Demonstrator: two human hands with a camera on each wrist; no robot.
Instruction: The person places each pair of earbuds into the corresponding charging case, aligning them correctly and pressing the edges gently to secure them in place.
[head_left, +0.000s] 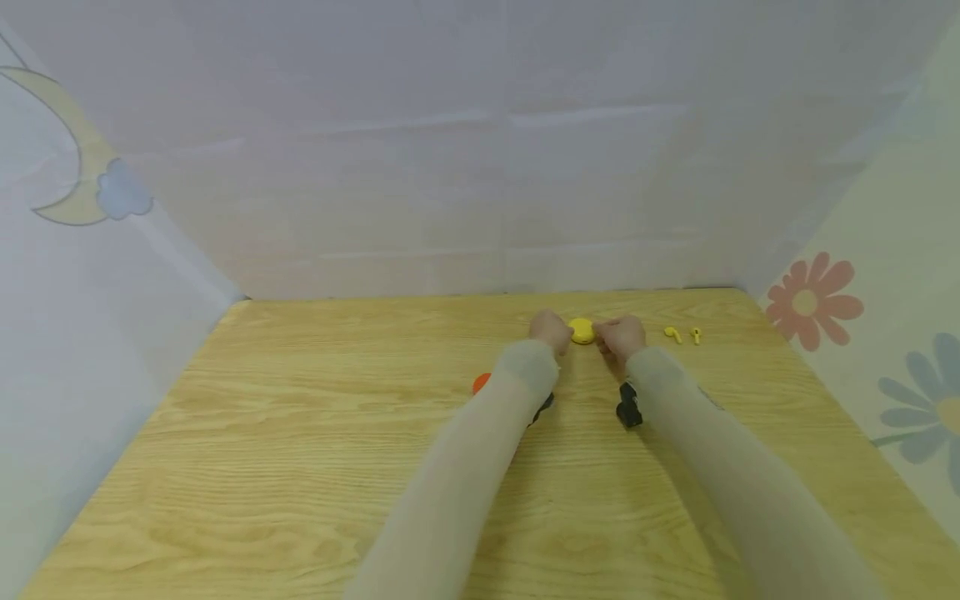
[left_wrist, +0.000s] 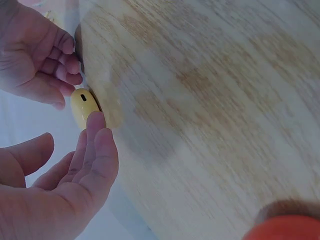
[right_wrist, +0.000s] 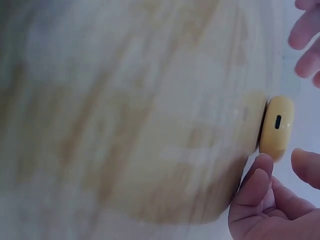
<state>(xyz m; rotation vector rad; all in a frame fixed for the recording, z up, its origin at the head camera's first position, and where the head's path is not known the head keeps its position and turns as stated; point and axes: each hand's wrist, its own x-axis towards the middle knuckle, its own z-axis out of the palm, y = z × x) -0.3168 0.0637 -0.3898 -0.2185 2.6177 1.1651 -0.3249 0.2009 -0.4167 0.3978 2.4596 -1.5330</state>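
Observation:
A yellow earbud charging case point(head_left: 581, 331) with a dark port point(right_wrist: 278, 122) rests closed near the table's far edge. My left hand point(head_left: 551, 332) is at its left side; in the left wrist view its fingers extend towards the case and the thumb stands apart. Across from it, my right hand point(head_left: 621, 337) has its fingertips at the case's right end. The right wrist view shows the right thumb point(right_wrist: 306, 167) beside that end with a small gap. Two yellow earbuds, one point(head_left: 672, 334) bent sideways and another point(head_left: 696, 336), lie to the right.
A round red-orange object point(head_left: 482, 382) sits on the wooden table point(head_left: 300, 433), partly hidden behind my left sleeve. Pale cloth walls point(head_left: 450, 167) stand behind and along both sides. Dark wrist devices, one point(head_left: 628, 407) on the right, hang beneath the sleeves.

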